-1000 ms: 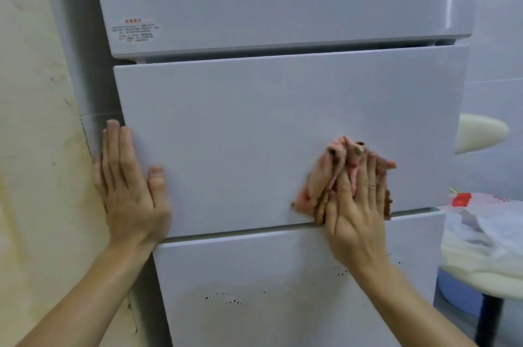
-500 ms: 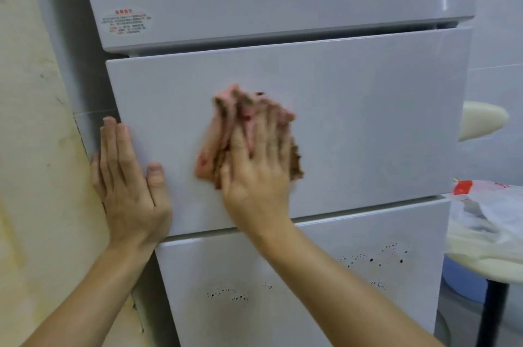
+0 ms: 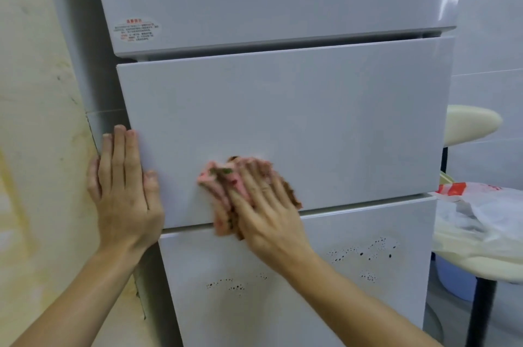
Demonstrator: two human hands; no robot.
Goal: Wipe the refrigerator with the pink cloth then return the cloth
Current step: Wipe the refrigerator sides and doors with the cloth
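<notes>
A white refrigerator [image 3: 311, 120] with three stacked door panels fills the view. My right hand [image 3: 266, 210] presses a crumpled pink cloth [image 3: 220, 193] flat against the lower left part of the middle panel, at the seam above the bottom panel. The cloth is patterned pink with brown edges and sticks out to the left of my fingers. My left hand [image 3: 124, 191] lies flat, fingers together, on the left edge of the middle panel. Dark specks [image 3: 365, 250] dot the bottom panel.
A stained cream wall [image 3: 36, 148] stands close on the left. At the right, a round cream table [image 3: 481, 259] on a black post carries a white and red plastic bag [image 3: 478, 205]; a cream stool top [image 3: 469, 123] is behind it. A warning sticker [image 3: 137, 32] sits on the top door.
My right hand swept the cloth from the panel's lower right up to its upper left middle, then down to the bottom seam. My left hand stayed pressed on the left edge.
</notes>
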